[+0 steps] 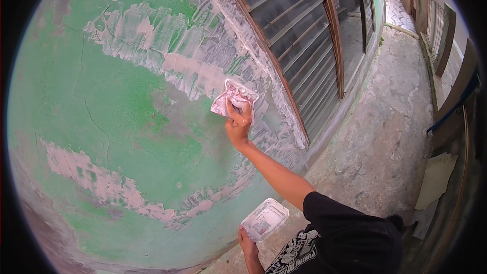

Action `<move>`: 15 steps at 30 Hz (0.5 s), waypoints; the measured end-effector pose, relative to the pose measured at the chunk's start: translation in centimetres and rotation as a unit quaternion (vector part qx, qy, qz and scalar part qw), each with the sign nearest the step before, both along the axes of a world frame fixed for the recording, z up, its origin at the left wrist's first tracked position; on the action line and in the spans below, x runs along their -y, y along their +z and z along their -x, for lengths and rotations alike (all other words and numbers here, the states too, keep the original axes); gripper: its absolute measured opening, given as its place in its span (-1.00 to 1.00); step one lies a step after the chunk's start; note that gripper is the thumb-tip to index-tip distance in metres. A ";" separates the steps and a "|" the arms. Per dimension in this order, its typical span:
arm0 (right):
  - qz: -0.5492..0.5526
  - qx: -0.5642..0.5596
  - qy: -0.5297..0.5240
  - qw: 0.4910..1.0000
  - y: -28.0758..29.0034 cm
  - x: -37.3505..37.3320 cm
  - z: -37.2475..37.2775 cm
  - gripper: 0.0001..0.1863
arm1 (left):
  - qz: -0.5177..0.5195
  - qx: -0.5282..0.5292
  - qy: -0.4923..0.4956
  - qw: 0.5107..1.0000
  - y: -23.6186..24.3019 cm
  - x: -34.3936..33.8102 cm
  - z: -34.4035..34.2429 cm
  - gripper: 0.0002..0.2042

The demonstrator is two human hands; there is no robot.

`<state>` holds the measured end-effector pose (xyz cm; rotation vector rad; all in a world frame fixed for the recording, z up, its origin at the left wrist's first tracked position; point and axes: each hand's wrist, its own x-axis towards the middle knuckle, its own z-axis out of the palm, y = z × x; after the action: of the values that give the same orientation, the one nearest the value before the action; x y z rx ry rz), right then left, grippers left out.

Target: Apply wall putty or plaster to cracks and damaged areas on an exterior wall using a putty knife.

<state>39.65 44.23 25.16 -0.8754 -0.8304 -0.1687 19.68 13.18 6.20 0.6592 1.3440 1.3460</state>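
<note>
My right hand [237, 128] is closed on a flat, squarish putty spreader [221, 105] smeared with pale pink paste. The spreader lies against the green wall [116, 96], at the lower end of a band of pinkish putty [147, 33]. Lower down, my left hand [247, 243] grips the near left edge of a shallow white plastic tray [274, 214]. Whitish residue coats the inside of this tray. Part of my left palm is hidden beneath it.
A louvred window [294, 25] in a brown wooden frame borders the wall's right side. Past it, a concrete walkway [378, 137] runs back along the house. Wooden boards and fencing [445, 35] line the far right. Another putty streak [101, 180] crosses the lower wall, and thin cracks show.
</note>
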 end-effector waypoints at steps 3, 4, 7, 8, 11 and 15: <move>0.016 -0.021 0.018 0.999 -0.5 0.9 1.0 -0.29 | 0.000 -0.001 -0.006 1.000 -0.2 -0.1 0.0 -0.56; 0.029 -0.019 0.032 0.999 -0.8 1.3 1.3 -0.29 | 0.000 0.000 -0.008 1.000 -0.2 -0.1 -0.1 -0.56; -0.035 -0.005 0.042 0.999 -1.8 2.6 0.8 -0.31 | -0.002 0.004 0.000 1.000 0.1 -0.5 -0.6 -0.56; -0.038 -0.009 0.029 0.999 -1.9 2.8 0.2 -0.32 | -0.002 0.004 -0.001 1.000 0.1 -0.6 -0.8 -0.56; -0.007 0.001 -0.033 0.999 -1.2 2.5 -1.9 -0.31 | 0.006 -0.005 -0.007 1.000 0.0 -1.0 -1.3 -0.54; -0.024 0.006 -0.032 0.999 0.5 0.2 -2.4 -0.29 | 0.000 -0.012 -0.006 1.000 -0.2 -0.9 -1.9 -0.55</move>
<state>42.01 44.04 25.62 -0.8563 -0.8067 -0.2494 21.62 14.10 6.00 0.6834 1.3570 1.3317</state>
